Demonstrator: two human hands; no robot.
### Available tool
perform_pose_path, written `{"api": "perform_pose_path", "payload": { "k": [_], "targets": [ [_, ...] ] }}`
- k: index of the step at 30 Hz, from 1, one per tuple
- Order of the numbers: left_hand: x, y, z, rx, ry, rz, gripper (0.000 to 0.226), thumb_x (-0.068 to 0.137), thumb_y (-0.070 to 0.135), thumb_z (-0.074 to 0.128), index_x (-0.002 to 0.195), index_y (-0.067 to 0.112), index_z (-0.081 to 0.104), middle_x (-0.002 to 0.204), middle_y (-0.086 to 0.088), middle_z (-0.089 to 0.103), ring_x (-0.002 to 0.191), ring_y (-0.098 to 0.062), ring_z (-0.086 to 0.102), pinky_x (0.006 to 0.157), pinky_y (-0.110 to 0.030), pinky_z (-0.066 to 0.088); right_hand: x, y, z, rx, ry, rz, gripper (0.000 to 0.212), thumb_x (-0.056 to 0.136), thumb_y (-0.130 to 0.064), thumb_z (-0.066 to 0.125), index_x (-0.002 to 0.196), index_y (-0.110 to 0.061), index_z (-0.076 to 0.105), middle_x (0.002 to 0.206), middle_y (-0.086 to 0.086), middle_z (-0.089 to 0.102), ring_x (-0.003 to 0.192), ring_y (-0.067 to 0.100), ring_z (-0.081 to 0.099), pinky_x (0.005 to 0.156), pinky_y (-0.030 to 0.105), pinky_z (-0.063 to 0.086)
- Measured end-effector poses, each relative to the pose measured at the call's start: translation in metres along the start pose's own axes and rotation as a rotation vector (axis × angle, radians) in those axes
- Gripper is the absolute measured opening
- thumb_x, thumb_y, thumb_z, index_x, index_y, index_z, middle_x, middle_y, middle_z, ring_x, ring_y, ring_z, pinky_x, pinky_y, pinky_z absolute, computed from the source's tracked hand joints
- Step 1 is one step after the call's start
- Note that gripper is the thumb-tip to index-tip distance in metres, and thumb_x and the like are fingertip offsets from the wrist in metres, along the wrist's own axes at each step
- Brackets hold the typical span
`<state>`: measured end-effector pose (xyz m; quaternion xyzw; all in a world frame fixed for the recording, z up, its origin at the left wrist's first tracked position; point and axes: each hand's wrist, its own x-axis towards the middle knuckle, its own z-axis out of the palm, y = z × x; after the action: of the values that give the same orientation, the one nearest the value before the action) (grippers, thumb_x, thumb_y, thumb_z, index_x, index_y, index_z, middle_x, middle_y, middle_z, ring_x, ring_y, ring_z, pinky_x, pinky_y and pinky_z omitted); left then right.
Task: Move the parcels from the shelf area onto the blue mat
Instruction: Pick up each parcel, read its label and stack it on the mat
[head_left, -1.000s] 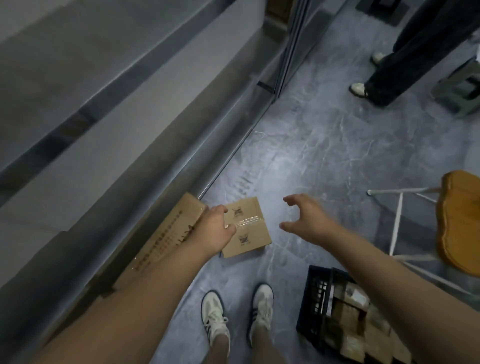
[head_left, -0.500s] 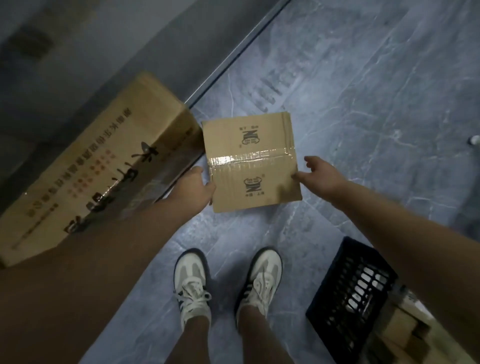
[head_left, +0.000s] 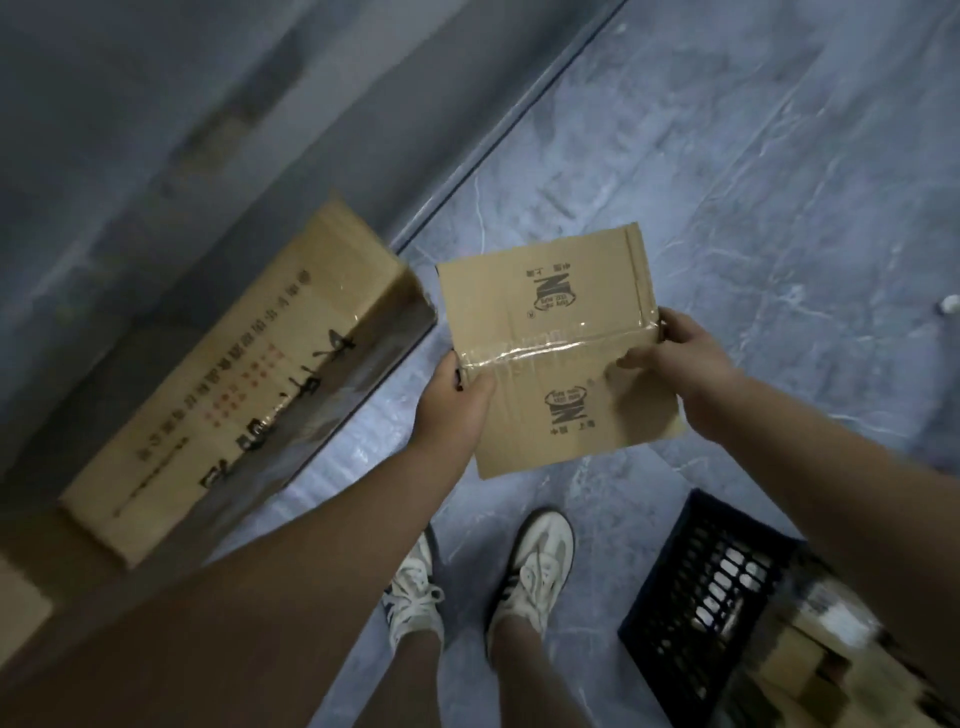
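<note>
Head view, centre of frame: one flat cardboard parcel (head_left: 550, 332) is held clear of the grey marbled floor (head_left: 753, 182), gripped at both sides. Its top face carries two printed logos and a strip of clear tape (head_left: 550, 345) across the middle seam.

Left hand (head_left: 454, 405): grips the parcel's left edge at the end of the tape. The thumb (head_left: 480, 384) lies on the top face. The remaining fingers are under the parcel and hidden, so their spread cannot be told.

Right hand (head_left: 675, 353): grips the right edge at the other end of the tape. The thumb (head_left: 631, 358) presses on the top face and the fingers (head_left: 670, 322) curl round the edge.

Left of frame: a large carton (head_left: 234, 384) with printed characters and a taped seam lies on the lowest level of a grey shelf unit (head_left: 130, 208). Its near corner is just beside the parcel's left edge; contact cannot be confirmed. The unit is blurred.

Lower centre: two white shoes (head_left: 535, 566) stand on the floor directly below the parcel.

Lower right: a black lattice crate (head_left: 696, 587) sits on the floor, with small brown boxes (head_left: 800, 649) beside it, blurred and partly behind the right forearm.
</note>
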<state>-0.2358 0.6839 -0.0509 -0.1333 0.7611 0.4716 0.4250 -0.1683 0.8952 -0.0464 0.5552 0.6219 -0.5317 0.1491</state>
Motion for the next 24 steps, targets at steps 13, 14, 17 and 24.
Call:
{"api": "perform_pose_path", "payload": {
  "k": [13,14,17,24],
  "targets": [
    [-0.299,0.286,-0.107,0.102,-0.112,0.420,0.021,0.094,0.028,0.053,0.110,0.036,0.063,0.112,0.009,0.069,0.107,-0.011,0.064,0.091,-0.029,0.049,-0.343,-0.223,-0.176,0.128,0.201,-0.301,0.044,0.074,-0.010,0.061,0.117,-0.018,0.064,0.108,0.005,0.068,0.103,0.025,0.064,0.092,0.040,0.051],
    [-0.324,0.298,-0.115,0.072,-0.108,0.449,0.023,0.094,0.030,0.053,0.112,0.042,0.062,0.113,0.013,0.068,0.108,-0.008,0.063,0.088,-0.026,0.050,-0.368,-0.230,-0.183,0.154,0.210,-0.327,0.045,0.075,-0.011,0.060,0.119,-0.019,0.063,0.109,0.004,0.067,0.102,0.023,0.064,0.093,0.040,0.051],
    [-0.392,0.314,-0.134,0.016,-0.090,0.507,0.037,0.094,0.032,0.053,0.125,0.051,0.056,0.114,0.023,0.065,0.107,0.003,0.059,0.080,-0.018,0.045,-0.430,-0.240,-0.194,0.233,0.202,-0.410,0.039,0.080,-0.012,0.059,0.118,-0.021,0.062,0.109,0.002,0.065,0.096,0.018,0.064,0.087,0.035,0.054],
    [-0.477,0.300,-0.140,-0.174,0.115,0.487,0.036,0.095,0.029,0.051,0.127,0.044,0.058,0.114,0.020,0.065,0.095,0.007,0.057,0.072,-0.022,0.046,-0.490,-0.252,-0.211,0.206,0.049,-0.597,0.038,0.083,-0.008,0.055,0.119,-0.019,0.063,0.109,0.000,0.068,0.094,0.017,0.065,0.082,0.032,0.052]
  ]
}}
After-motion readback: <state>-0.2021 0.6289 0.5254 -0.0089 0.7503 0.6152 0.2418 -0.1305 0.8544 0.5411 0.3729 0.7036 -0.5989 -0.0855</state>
